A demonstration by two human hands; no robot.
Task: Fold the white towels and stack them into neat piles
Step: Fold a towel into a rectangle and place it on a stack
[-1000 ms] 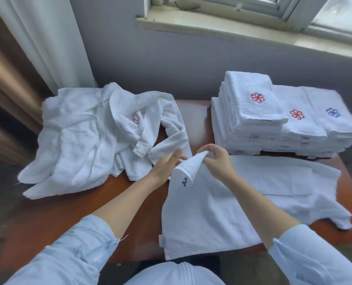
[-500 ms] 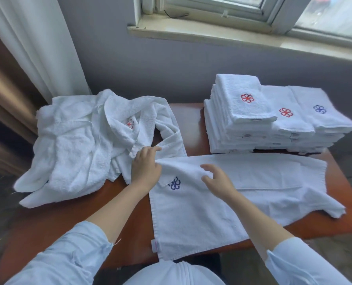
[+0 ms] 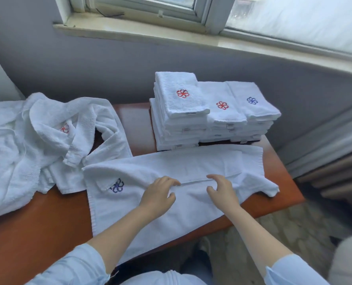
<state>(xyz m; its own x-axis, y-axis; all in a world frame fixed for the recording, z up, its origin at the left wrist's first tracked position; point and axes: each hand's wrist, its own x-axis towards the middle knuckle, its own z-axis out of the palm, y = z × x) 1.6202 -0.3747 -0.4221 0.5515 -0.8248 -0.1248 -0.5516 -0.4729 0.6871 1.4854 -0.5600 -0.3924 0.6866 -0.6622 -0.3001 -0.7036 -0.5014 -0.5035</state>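
Note:
A white towel [image 3: 191,210] with a blue flower emblem lies spread across the brown table [image 3: 47,219], its near edge hanging over the front. A folded-over edge runs along its middle. My left hand [image 3: 159,194] and my right hand [image 3: 222,191] sit side by side on that edge, fingers curled over it and thumbs below, pinching the cloth. Folded towels stand in a neat pile [image 3: 208,112] at the back right, with red and blue emblems on top. A heap of unfolded white towels [image 3: 37,145] covers the table's left side.
A grey wall and a window sill [image 3: 171,36] run behind the table. A curtain [image 3: 335,165] hangs at the right, beside the table's end. Bare floor [image 3: 284,229] shows below the table's front right corner.
The towel's left corner with the blue emblem was laid flat. Both hands then moved right to the towel's middle and curled onto the folded edge.

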